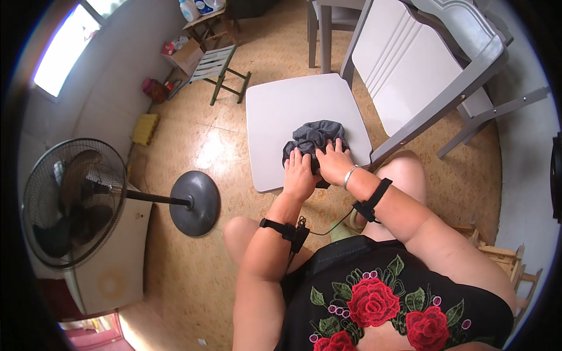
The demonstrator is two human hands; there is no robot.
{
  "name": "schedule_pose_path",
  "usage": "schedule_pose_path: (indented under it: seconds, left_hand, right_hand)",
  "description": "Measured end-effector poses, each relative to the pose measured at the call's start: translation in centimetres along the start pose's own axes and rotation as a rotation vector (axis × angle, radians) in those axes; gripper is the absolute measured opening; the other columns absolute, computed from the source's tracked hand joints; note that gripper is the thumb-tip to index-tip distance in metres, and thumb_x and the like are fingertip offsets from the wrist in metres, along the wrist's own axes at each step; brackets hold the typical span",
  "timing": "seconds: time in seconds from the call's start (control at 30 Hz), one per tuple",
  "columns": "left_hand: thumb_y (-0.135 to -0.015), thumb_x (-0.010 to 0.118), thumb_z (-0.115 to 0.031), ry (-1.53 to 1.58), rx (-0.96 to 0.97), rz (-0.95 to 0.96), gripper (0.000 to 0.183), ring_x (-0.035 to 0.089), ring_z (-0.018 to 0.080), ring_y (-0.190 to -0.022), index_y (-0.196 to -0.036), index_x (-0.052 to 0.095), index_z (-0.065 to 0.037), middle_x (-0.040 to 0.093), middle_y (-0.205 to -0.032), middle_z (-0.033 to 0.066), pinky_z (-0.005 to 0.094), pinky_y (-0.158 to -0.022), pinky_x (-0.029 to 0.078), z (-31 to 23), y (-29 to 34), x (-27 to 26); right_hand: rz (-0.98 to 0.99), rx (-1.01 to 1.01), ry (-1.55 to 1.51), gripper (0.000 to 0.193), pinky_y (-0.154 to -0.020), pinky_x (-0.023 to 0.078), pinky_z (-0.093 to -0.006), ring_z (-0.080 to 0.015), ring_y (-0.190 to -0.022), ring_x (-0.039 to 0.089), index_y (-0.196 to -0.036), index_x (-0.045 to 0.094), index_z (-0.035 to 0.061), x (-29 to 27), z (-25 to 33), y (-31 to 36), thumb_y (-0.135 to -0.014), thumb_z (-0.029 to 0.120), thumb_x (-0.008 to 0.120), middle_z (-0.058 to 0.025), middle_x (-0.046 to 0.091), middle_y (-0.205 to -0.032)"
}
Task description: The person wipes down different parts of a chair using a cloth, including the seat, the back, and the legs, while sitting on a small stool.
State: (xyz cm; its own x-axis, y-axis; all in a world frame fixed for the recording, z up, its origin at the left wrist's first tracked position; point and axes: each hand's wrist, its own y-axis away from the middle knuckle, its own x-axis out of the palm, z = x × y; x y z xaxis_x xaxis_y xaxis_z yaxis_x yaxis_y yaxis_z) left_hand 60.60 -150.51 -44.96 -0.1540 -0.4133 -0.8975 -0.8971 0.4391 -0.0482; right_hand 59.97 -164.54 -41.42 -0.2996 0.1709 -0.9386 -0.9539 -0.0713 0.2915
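Observation:
A bunched dark grey cloth (319, 134) lies on the light seat of a chair (281, 102), close to the seat's near edge. A dark bit of it hangs over that edge. My left hand (300, 176) rests on the cloth's near left part, its fingers stretched forward. Beside it, my right hand (335, 164) presses on the near right part with its fingers spread. The two hands almost touch. The cloth's folds hide what kind of piece it is, and the palms' undersides are out of sight.
A standing fan (196, 202) is on the left, by a white cabinet (114, 251). Farther off stand a folding stool (213, 64) and a cardboard box (186, 55). The chair's grey-framed back (404, 64) rises at right. A cable links the black bands on my forearms.

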Motion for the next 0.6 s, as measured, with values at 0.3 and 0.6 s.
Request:
schedule_pose_path:
  seconds: [0.3, 0.6]
  left_hand:
    - [-0.077, 0.07, -0.021, -0.008, -0.028, -0.098, 0.06, 0.034, 0.0428, -0.132, -0.129, 0.048, 0.0, 0.036, -0.14, 0.0311, 0.0454, -0.11, 0.028, 1.5, -3.1, 0.4]
    - [-0.081, 0.064, -0.023, -0.052, -0.074, -0.125, 0.058, 0.032, 0.0417, -0.133, -0.132, 0.047, -0.001, 0.033, -0.143, 0.0297, 0.0465, -0.11, 0.026, 2.9, -6.7, 0.9]
  right_hand:
    - [0.011, -0.032, -0.018, 0.051, -0.101, 0.025, -0.0693, -0.0513, -0.137, 0.018, -0.136, 0.045, 0.0171, -1.5, -0.7, -4.5, -0.088, 0.029, 0.058, -0.022, 0.027, -0.149]
    - [0.125, 0.09, -0.025, 0.063, -0.103, 0.019, -0.0708, -0.0512, -0.139, 0.011, -0.142, 0.038, 0.0232, -4.3, 0.0, -8.9, -0.085, 0.031, 0.063, -0.0166, 0.018, -0.154]
